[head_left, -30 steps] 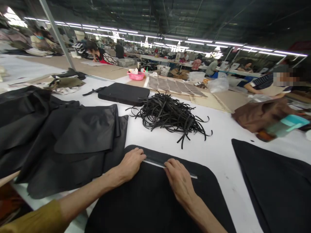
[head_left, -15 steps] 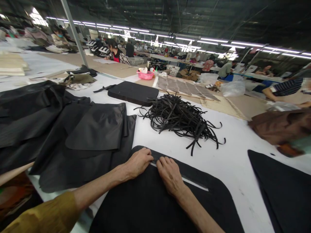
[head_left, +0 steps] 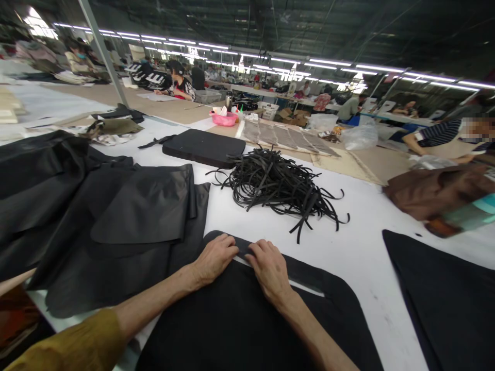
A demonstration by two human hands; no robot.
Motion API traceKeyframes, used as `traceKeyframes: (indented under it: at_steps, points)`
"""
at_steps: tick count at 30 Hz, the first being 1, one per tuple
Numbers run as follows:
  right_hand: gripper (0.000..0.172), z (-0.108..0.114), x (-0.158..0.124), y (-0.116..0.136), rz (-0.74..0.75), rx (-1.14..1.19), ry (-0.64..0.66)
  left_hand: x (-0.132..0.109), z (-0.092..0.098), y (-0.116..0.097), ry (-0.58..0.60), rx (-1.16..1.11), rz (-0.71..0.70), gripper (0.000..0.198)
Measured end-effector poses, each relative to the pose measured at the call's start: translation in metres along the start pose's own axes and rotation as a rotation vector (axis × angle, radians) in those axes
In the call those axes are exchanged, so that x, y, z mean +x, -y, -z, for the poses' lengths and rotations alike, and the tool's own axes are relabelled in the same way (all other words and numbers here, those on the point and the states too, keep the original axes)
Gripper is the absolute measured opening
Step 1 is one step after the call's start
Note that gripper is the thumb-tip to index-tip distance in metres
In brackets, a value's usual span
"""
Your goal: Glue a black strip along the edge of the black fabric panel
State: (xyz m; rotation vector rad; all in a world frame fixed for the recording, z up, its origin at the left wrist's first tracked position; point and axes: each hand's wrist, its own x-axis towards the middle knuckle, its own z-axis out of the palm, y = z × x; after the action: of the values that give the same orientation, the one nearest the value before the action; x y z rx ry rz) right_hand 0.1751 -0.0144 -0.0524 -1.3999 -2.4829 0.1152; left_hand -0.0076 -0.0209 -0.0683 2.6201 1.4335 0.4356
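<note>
Here, the left hand [head_left: 214, 256] and right hand [head_left: 268, 268] lie flat and open, side by side and almost touching, on a black rounded-corner panel [head_left: 232, 330], near a thin white gap [head_left: 305, 285] by its upper edge. The panel rests on a white tabletop [head_left: 359, 257]. Beyond lies a tangled pile of black strips [head_left: 278, 193]; to the left, overlapping black panels [head_left: 116, 216]; to the right, another black panel [head_left: 436, 304].

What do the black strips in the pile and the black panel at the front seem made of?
The strips look like cut black leather or imitation leather: limp, curling, faintly glossy. The panel looks like matte black sheet material; too dark to tell more.
</note>
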Motion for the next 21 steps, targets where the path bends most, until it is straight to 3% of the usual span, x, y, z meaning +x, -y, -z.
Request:
traceKeyframes:
  at_steps: [3, 7, 13, 21]
  points:
    - [0.009, -0.004, -0.004, 0.002, 0.082, -0.087, -0.013, 0.0, -0.004, 0.003, -0.063, -0.02, 0.015, 0.012]
    - [0.009, -0.003, -0.016, -0.009, 0.086, -0.18, -0.045, 0.001, -0.005, 0.005, -0.071, -0.104, 0.035, 0.012]
    - [0.017, 0.012, -0.047, -0.04, -0.046, -0.082, -0.038, 0.002, -0.002, 0.006, -0.054, -0.212, 0.05, 0.013]
    - [0.011, 0.021, -0.07, -0.07, -0.2, 0.112, -0.03, 0.004, -0.001, 0.006, -0.048, -0.254, 0.066, 0.013]
